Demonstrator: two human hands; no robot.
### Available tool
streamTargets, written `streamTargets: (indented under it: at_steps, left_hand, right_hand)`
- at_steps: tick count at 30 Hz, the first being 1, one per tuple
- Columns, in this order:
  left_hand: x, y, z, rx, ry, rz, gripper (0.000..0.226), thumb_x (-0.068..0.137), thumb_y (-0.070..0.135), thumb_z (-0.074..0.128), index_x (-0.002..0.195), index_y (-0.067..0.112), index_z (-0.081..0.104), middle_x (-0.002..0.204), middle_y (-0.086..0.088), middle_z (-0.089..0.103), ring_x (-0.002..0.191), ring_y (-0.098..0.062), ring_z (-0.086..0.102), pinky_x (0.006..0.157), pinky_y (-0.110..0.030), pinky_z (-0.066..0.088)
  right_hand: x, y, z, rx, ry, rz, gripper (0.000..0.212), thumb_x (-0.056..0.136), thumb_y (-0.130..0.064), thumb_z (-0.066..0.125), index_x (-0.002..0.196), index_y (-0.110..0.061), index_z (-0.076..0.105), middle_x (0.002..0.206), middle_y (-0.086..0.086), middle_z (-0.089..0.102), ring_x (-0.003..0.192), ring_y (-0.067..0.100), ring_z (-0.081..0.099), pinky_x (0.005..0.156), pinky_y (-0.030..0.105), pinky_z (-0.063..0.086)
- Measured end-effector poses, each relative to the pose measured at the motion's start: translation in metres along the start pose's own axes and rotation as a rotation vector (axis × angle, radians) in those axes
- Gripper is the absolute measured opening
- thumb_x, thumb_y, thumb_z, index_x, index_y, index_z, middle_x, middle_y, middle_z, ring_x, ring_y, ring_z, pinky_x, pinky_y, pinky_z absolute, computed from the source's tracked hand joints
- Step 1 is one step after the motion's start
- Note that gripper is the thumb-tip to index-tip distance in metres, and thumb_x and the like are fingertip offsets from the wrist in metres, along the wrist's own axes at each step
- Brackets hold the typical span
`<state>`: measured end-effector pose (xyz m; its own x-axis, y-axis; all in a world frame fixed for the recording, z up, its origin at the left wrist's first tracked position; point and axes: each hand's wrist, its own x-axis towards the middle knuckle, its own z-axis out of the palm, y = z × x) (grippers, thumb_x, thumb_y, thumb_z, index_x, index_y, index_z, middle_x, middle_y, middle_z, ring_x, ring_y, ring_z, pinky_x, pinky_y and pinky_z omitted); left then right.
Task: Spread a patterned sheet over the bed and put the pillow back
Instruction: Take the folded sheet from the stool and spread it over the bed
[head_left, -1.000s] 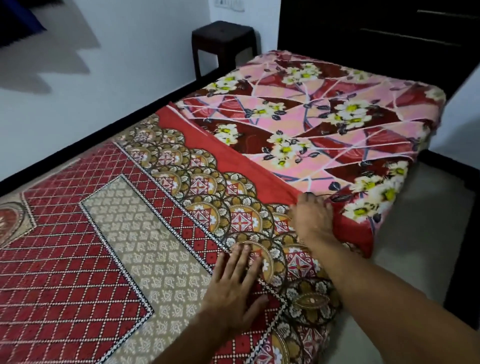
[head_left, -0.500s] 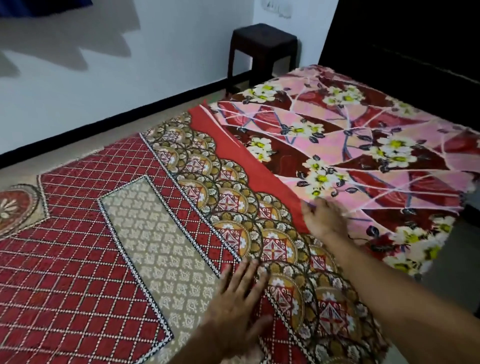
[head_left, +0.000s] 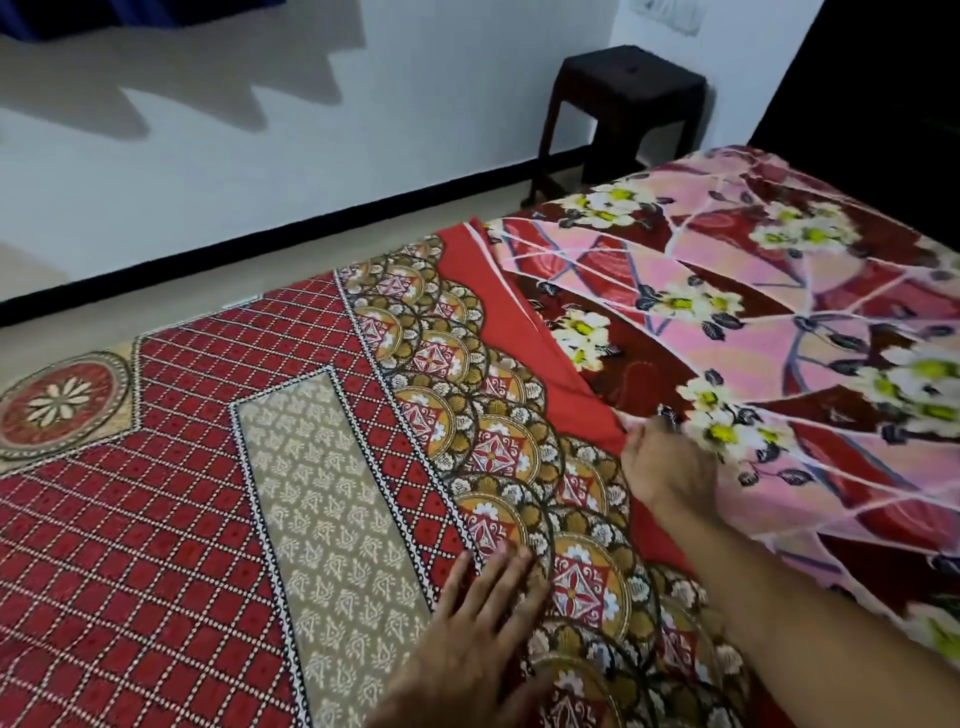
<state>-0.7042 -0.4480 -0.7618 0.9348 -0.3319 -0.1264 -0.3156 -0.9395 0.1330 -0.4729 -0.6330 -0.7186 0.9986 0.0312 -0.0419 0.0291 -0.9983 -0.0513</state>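
The patterned sheet (head_left: 311, 467) lies across the bed from 9 o'clock to the centre. Its plain red hem runs beside the floral cover (head_left: 779, 322) at 2 o'clock. The left hand (head_left: 478, 639), at 6 o'clock, presses flat on the sheet, fingers straight and close together. The right hand (head_left: 670, 467), at 4 o'clock, has its fingers curled on the hem and seems to pinch it. It is best to anchor with the flat palm and draw the hem evenly toward 2 o'clock, low to the bed, so the scalloped border lies straight and unrippled. No pillow is in view.
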Motion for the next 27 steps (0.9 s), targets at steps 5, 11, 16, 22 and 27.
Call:
streamTargets:
  at_steps: [5, 11, 16, 22, 27]
  left_hand:
    - [0.038, -0.002, -0.018, -0.032, 0.049, -0.185, 0.082, 0.096, 0.073, 0.031, 0.157, 0.018, 0.032, 0.165, -0.012, 0.021, 0.152, -0.032, 0.019, 0.113, -0.057, 0.017]
    - [0.065, -0.001, -0.018, -0.037, -0.007, -0.200, 0.087, 0.093, 0.077, 0.031, 0.157, 0.019, 0.032, 0.165, -0.013, 0.020, 0.152, -0.033, 0.020, 0.111, -0.058, 0.018]
    - [0.070, -0.004, -0.017, -0.051, -0.006, -0.200, 0.088, 0.091, 0.081, 0.029, 0.155, 0.022, 0.037, 0.163, -0.011, 0.027, 0.150, -0.032, 0.026, 0.109, -0.056, 0.021]
    - [0.088, -0.024, -0.027, -0.112, 0.099, -0.391, 0.082, 0.098, 0.073, 0.016, 0.161, 0.022, 0.003, 0.168, -0.007, -0.006, 0.154, -0.027, -0.011, 0.119, -0.058, 0.002]
    - [0.092, -0.068, -0.039, -0.067, -0.012, -0.509, 0.077, 0.095, 0.073, -0.002, 0.155, 0.029, -0.024, 0.161, -0.002, -0.033, 0.146, -0.022, -0.035, 0.121, -0.056, -0.009]
  right_hand:
    - [0.057, -0.051, -0.010, 0.161, -0.095, -0.026, 0.073, 0.099, -0.070, 0.025, 0.140, -0.013, 0.044, 0.130, 0.015, 0.056, 0.121, 0.034, 0.055, 0.098, 0.046, 0.047]
    - [0.089, -0.060, -0.012, 0.223, -0.040, -0.180, 0.033, 0.104, -0.026, 0.052, 0.136, -0.017, 0.047, 0.102, 0.001, 0.073, 0.080, 0.019, 0.067, 0.073, 0.033, 0.057]
    - [0.095, -0.059, 0.018, 0.160, 0.001, -0.152, 0.031, 0.106, -0.040, 0.038, 0.120, -0.014, 0.049, 0.090, 0.007, 0.067, 0.081, 0.028, 0.065, 0.075, 0.037, 0.051]
    - [0.114, -0.097, 0.009, 0.156, -0.013, -0.220, 0.049, 0.103, -0.052, 0.041, 0.127, -0.009, 0.048, 0.115, 0.018, 0.062, 0.109, 0.038, 0.060, 0.083, 0.044, 0.048]
    - [0.137, -0.097, 0.004, 0.155, 0.005, -0.151, 0.024, 0.105, -0.028, 0.046, 0.119, -0.013, 0.058, 0.106, 0.019, 0.069, 0.103, 0.041, 0.065, 0.081, 0.041, 0.048]
